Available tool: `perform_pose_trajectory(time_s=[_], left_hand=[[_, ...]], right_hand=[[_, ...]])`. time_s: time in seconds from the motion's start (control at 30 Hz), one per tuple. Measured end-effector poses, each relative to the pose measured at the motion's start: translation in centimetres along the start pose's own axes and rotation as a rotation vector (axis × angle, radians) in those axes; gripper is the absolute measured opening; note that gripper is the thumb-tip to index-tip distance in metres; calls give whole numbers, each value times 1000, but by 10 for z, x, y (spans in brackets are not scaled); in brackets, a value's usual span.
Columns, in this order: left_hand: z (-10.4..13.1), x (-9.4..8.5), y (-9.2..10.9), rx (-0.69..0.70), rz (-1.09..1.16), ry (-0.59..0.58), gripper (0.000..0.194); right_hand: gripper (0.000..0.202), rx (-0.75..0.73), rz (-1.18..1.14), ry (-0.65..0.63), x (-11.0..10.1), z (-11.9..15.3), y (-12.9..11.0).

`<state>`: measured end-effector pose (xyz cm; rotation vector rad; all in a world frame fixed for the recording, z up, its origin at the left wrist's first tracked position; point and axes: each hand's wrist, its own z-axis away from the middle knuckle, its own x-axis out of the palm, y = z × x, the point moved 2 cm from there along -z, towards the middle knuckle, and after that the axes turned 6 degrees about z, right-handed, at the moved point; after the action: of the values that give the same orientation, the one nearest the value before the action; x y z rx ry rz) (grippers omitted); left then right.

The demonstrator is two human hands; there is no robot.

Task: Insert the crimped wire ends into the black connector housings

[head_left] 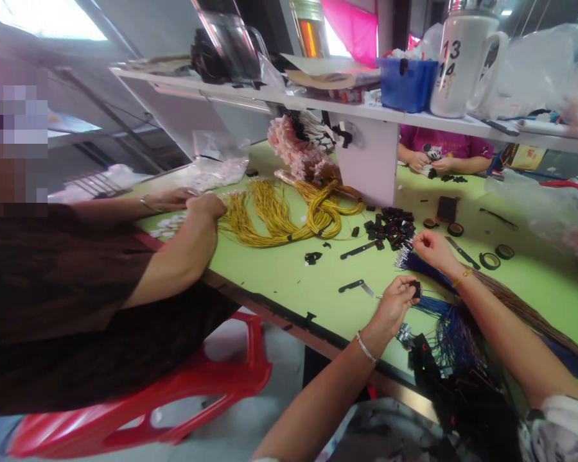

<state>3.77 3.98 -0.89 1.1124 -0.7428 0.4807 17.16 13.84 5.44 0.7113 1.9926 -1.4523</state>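
My left hand (pixel 395 305) pinches a small black connector housing (pixel 417 289) above the table's near edge. Just beyond it, my right hand (pixel 436 252) has its thumb and fingertips closed together. Whatever they may hold is too small to make out. Beside those fingertips lie the silver terminal ends (pixel 402 255) of a wire bundle. A heap of black housings (pixel 390 226) is right behind. Blue wires (pixel 446 321) spread below and between my hands, next to more black housings with wires (pixel 443 378) at the table edge.
Two craft knives (pixel 359 250) (pixel 356 285) lie left of my hands, another knife (pixel 463 253) to the right. Tape rolls (pixel 490 260) are nearby. Yellow wire bundles (pixel 274 218) lie before a co-worker's arms (pixel 183 250). A shelf (pixel 356 110) overhangs the table; a red stool (pixel 212 378) stands below.
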Motion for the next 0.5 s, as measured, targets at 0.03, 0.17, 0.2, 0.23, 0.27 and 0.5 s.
perform_pose_trajectory(time_s=[0.03, 0.17, 0.2, 0.23, 0.27, 0.5], left_hand=[[0, 0, 0, -3, 22, -9, 29], [-1, 0, 0, -43, 126, -44, 26], [-2, 0, 0, -54, 146, -47, 25], [-2, 0, 0, -61, 161, -47, 24], [-2, 0, 0, -67, 170, -44, 23], [-5, -3, -3, -95, 169, -13, 20]], right_hand=[[13, -13, -32, -11, -1, 8, -3], [12, 16, -114, -59, -8, 49, -6], [12, 23, -130, -61, -10, 59, -6], [11, 31, -146, -59, -10, 68, -6], [11, 43, -160, -55, -10, 76, -6], [8, -17, -80, -19, 0, 103, -2]])
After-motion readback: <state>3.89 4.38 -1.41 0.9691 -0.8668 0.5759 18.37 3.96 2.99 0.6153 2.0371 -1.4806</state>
